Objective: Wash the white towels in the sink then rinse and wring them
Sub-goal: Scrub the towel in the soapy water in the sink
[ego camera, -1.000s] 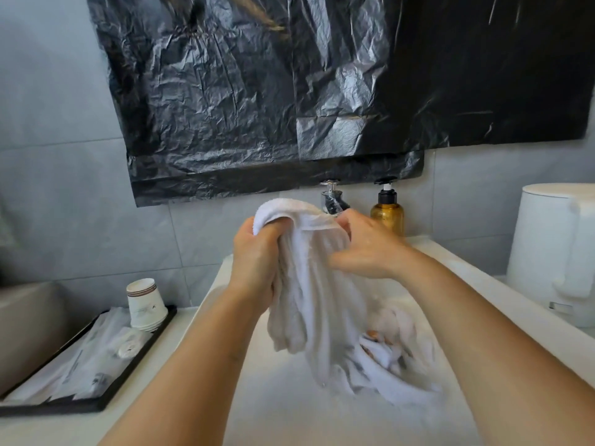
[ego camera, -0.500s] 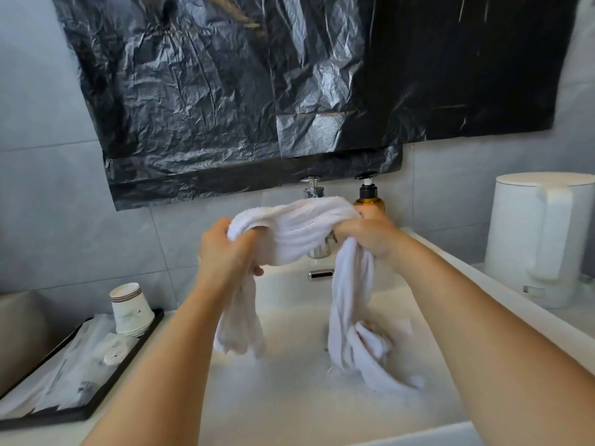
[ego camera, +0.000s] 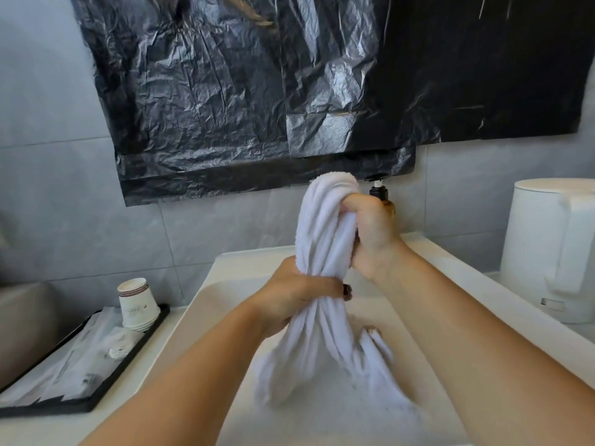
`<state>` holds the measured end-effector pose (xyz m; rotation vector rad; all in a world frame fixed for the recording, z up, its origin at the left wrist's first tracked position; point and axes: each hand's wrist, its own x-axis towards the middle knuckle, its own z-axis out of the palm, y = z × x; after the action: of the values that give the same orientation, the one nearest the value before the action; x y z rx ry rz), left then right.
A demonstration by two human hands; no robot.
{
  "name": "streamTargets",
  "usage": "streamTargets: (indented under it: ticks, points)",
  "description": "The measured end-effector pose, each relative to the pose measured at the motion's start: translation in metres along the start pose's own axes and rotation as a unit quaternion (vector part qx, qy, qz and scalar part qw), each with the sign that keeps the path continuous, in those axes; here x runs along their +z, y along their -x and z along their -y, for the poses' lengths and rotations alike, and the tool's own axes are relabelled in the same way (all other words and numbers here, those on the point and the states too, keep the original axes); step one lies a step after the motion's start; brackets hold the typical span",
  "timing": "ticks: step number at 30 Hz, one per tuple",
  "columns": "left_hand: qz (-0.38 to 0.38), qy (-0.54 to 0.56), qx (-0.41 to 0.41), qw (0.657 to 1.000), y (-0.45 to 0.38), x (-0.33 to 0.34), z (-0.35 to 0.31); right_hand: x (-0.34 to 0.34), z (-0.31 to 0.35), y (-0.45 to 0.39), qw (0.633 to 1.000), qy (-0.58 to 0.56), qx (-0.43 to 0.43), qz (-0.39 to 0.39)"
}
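- Standing by the basin: white towel (ego camera: 325, 239) gathered into a rope, held upright over the sink (ego camera: 206, 291); folded top high, loose tails trailing down into the bowl
- Right hand (ego camera: 370, 233) clamped round the upper part, fingers curled into the folds; left hand (ego camera: 289, 300) wrapped tight round the rope lower down, thumb across the front
- More white cloth (ego camera: 380, 355) lies in the bowl beside the tails; one towel or several, cannot tell
- Risk: wet cloth slipping through the lower grip if the twist goes unevenly, leaving water in the tails
- Risk: right hand sits just in front of the pump bottle (ego camera: 378, 194); a hard turn could knock it over
- Risk: wringing this high could spatter the counter, the paper cups (ego camera: 136, 304) and the black tray (ego camera: 96, 397) left of the sink
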<state>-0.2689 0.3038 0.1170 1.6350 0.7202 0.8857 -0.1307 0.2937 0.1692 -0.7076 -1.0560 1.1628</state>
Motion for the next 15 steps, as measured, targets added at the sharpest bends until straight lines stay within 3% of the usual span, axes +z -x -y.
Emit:
streamTargets:
  ticks: [5,7,8,9,11,12,13,15]
  points:
    - [-0.020,0.084,-0.025,0.996,0.003,-0.009,-0.004,-0.030,0.014,0.012,0.991,0.107,0.026,0.071]
    - [0.022,0.148,-0.034,0.988,0.003,-0.008,-0.005,-0.039,0.014,0.034,0.978,0.167,-0.088,0.089]
    - [0.050,0.179,-0.041,0.982,0.003,-0.007,-0.006,-0.040,0.012,0.047,0.937,0.271,-0.188,0.117]
    - [0.071,0.201,-0.048,0.976,0.002,-0.006,-0.007,-0.043,0.006,0.056,0.858,0.401,-0.289,0.137]
    - [0.110,0.214,-0.060,0.969,0.003,-0.006,-0.008,-0.053,-0.005,0.057,0.609,0.637,-0.455,0.128]
    - [0.136,0.205,-0.069,0.967,0.005,-0.004,-0.009,-0.055,-0.007,0.052,0.502,0.690,-0.510,0.108]
    - [0.166,0.188,-0.084,0.964,0.007,-0.002,-0.010,-0.057,-0.009,0.046,0.424,0.712,-0.554,0.082]
    - [0.244,0.140,-0.126,0.951,0.010,0.002,-0.012,-0.052,-0.006,0.030,0.310,0.715,-0.626,0.030]
